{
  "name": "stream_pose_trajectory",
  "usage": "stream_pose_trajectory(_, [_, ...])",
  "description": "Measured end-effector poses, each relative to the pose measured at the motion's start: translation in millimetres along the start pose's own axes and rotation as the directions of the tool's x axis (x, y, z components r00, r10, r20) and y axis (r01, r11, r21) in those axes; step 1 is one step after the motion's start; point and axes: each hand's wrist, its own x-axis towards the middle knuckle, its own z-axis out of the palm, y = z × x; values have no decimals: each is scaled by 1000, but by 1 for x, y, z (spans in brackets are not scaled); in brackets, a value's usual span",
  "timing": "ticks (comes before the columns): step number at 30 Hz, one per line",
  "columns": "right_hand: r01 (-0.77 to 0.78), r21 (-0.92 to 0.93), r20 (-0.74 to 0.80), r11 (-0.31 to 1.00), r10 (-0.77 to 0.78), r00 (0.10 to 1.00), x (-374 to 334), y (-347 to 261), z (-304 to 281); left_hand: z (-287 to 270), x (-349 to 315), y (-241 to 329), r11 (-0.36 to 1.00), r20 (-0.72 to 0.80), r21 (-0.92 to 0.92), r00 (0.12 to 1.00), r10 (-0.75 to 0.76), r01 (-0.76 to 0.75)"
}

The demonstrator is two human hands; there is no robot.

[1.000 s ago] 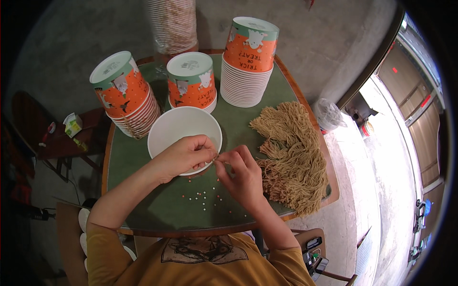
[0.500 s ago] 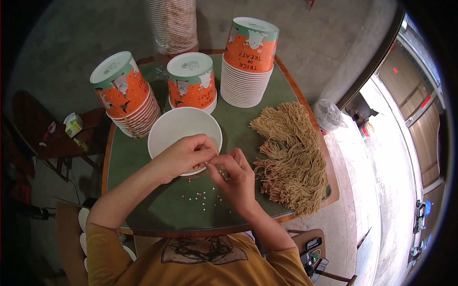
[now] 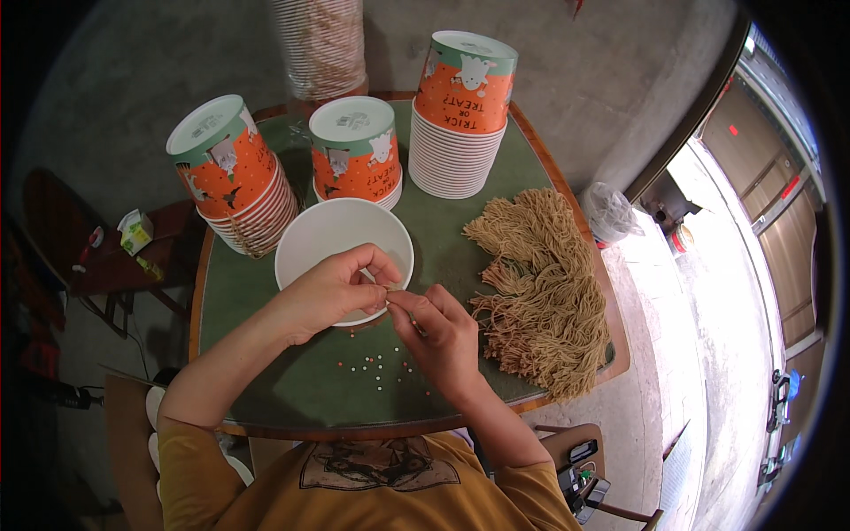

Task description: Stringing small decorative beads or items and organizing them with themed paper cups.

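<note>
A white-lined paper bucket (image 3: pixel 310 243) stands mouth up on the green table in front of me. My left hand (image 3: pixel 341 288) reaches over its near rim, thumb and fingers bent into a pinch. Close beside it, my right hand (image 3: pixel 436 332) pinches with thumb and forefinger, the fingertips of both hands almost meeting at the rim. Whatever lies between them is too small to make out. Several small white and reddish dots, perhaps beads (image 3: pixel 379 357), are scattered on the table below the hands. A heap of tan cords (image 3: pixel 540 292) lies right of my right hand.
Behind the bucket stand upturned orange bucket stacks: left (image 3: pixel 235 168), middle (image 3: pixel 354 150) and right (image 3: pixel 462 115). A tall wrapped stack (image 3: pixel 320 44) rises at the far edge. A chair with a tissue box (image 3: pixel 135 232) is at the left, a stool (image 3: pixel 575 442) at lower right.
The fingertips of both hands have shifted slightly at the rim, and the left fingers have lifted and opened a little. The right hand has moved slightly right and down.
</note>
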Motion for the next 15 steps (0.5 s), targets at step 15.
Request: stream_pose_trajectory(15, [-291,341,100,894,274,957,3,-5,-5,20,-11,9,716,55,587,901,429,-377])
